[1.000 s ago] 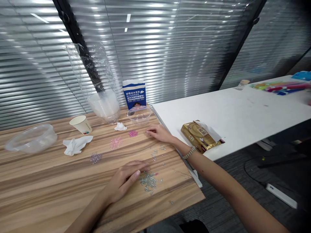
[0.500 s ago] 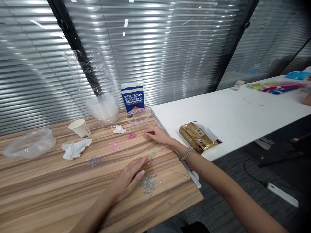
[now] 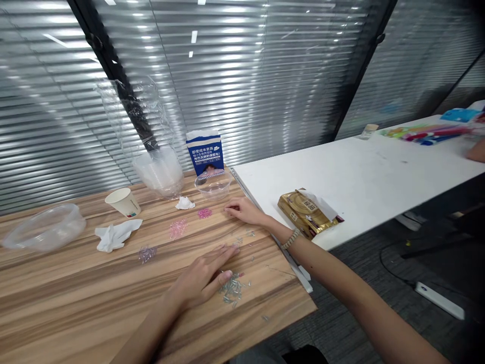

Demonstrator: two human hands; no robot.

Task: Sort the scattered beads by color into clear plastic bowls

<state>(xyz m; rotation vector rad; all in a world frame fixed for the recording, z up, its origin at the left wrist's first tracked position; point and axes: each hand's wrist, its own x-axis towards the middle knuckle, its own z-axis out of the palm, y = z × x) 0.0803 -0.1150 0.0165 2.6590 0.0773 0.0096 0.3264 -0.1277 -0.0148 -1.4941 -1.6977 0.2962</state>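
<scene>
Silver-grey beads (image 3: 232, 292): in a loose heap on the wood-grain bench (image 3: 94, 303), near its right-hand end, with one pink piece at the upper edge. On the left hand (image 3: 199, 280), palm down, fingers stretched out, thumb standing well apart, its tip right at the heap. Beyond those fingertips, a few scattered beads (image 3: 250, 233); cannot tell whether touching any. On the right hand (image 3: 246, 210), low over the bench, thumb and forefinger drawn narrow, tips close together; cannot tell whether pinching anything. Just to its left, a deep pink pile (image 3: 205, 213); farther left, in a slanting row, a pale pink pile (image 3: 177, 229) and a purple pile (image 3: 147, 254). Behind the right hand, a clear bowl (image 3: 212, 188) in front of a blue paper bag (image 3: 205, 151). Beside the right forearm, on the adjoining white bench (image 3: 322, 164), a gold tissue pack (image 3: 303, 215).
</scene>
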